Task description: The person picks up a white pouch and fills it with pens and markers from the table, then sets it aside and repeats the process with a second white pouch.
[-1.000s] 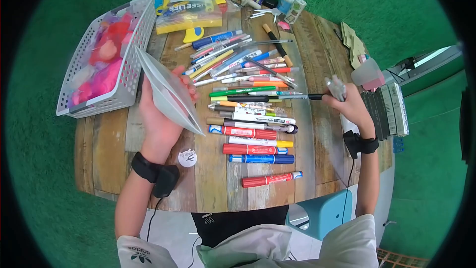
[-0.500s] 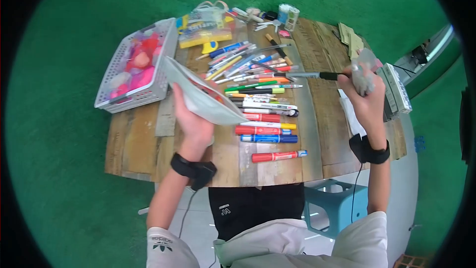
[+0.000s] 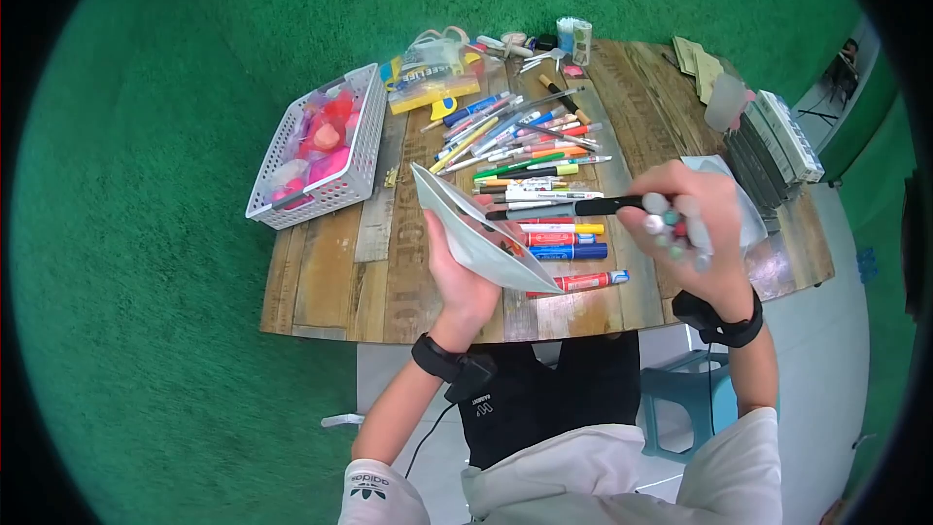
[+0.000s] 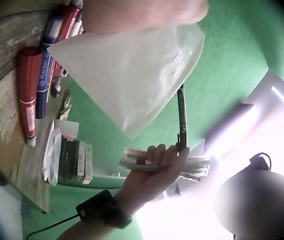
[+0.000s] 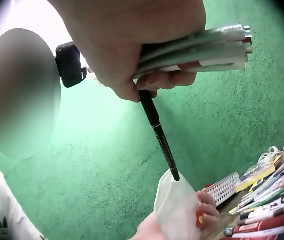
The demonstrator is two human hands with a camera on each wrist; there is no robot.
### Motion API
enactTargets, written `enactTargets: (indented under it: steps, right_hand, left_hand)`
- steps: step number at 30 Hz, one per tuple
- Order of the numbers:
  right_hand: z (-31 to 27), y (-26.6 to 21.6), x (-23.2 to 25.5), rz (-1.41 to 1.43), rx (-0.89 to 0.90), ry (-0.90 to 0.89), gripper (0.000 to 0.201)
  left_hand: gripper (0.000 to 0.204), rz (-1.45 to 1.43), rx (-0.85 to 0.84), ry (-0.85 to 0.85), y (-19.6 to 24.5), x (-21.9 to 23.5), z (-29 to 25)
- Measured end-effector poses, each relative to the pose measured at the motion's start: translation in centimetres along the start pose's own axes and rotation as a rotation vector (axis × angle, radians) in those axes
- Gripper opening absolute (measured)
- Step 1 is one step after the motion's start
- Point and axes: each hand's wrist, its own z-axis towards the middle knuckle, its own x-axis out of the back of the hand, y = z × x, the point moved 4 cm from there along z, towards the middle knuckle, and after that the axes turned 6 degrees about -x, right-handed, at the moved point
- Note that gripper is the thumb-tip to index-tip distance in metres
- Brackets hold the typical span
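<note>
My left hand [image 3: 462, 277] grips a translucent white pouch [image 3: 471, 238], its mouth parted and tilted toward the right. In my right hand [image 3: 714, 233] is a bundle of clear-barrelled pens [image 5: 222, 50], gripped by curled fingers. Thumb and fingertips of that same hand pinch a black pen [image 3: 607, 206] that points left. The pen's far end is at the pouch's mouth, as the right wrist view also shows. Below the hands, red and blue markers [image 3: 573, 253] lie in a row on the wooden table [image 3: 330, 272], partly covered by the pouch.
More pens and markers [image 3: 530, 141] are heaped toward the back. A white perforated basket [image 3: 362, 165] with pink and red items stands left, beside a clear yellow-based bag [image 3: 437, 78]. On the right are dark boxes [image 3: 758, 170] and a whitish plastic sheet [image 3: 748, 214]. A blue stool [image 3: 675, 408] stands below.
My right hand has swung left with the pen bundle and black pen, bringing the pen to the pouch. My left hand still holds the pouch. The head view has shifted left.
</note>
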Motion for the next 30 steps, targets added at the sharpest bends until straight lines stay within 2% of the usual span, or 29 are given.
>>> enactTargets:
  steps: [5, 8, 11, 14, 16, 20, 22, 26, 28, 29, 30]
  right_hand:
    - [-0.2, -0.2, 1.2, 0.077, -0.147, -0.075, 0.020]
    - [-1.0, 0.7, -0.1, 0.116, -0.082, -0.138, 0.023]
    - [-1.7, 1.4, -1.2, 0.225, -0.025, -0.203, 0.024]
    - [-2.2, 1.4, -1.6, 0.151, -0.002, -0.194, 0.024]
    - [-2.4, 1.4, -1.8, 0.110, 0.015, -0.139, 0.025]
    - [-2.5, 1.6, -2.1, 0.044, 0.029, -0.026, 0.029]
    - [-2.6, 1.7, -2.9, 0.061, 0.058, -0.022, 0.028]
    - [-2.9, 1.4, -4.6, 0.076, 0.095, -0.049, 0.026]
    - [-2.6, 1.1, -5.2, 0.083, 0.090, -0.052, 0.023]
    - [-2.5, 1.2, -5.5, 0.078, 0.098, -0.042, 0.023]
    - [-2.4, 1.3, -5.7, 0.075, 0.108, -0.032, 0.023]
  left_hand:
    - [0.069, -0.008, -0.018, 0.086, 0.0, 0.3, -0.1]
    - [0.069, 0.045, -0.070, 0.095, -0.2, 1.3, 0.2]
    - [0.069, 0.051, -0.101, 0.006, -0.5, 1.3, 0.1]
    - [0.069, 0.109, -0.177, 0.011, -0.6, 1.5, -0.1]
    - [0.067, 0.093, -0.274, 0.199, -0.5, 2.6, 0.0]
    - [0.067, 0.091, -0.291, 0.171, -0.5, 1.5, -0.4]
    - [0.067, 0.157, -0.359, 0.162, -0.4, 0.7, -0.6]
    - [0.065, 0.163, -0.275, 0.057, -1.3, 1.4, -0.7]
    - [0.064, 0.231, -0.176, -0.224, -1.6, 0.8, -0.6]
    - [0.064, 0.234, -0.173, -0.225, -1.7, 0.7, -0.9]
    - [0.063, 0.195, -0.124, -0.105, -1.9, 0.7, -1.4]
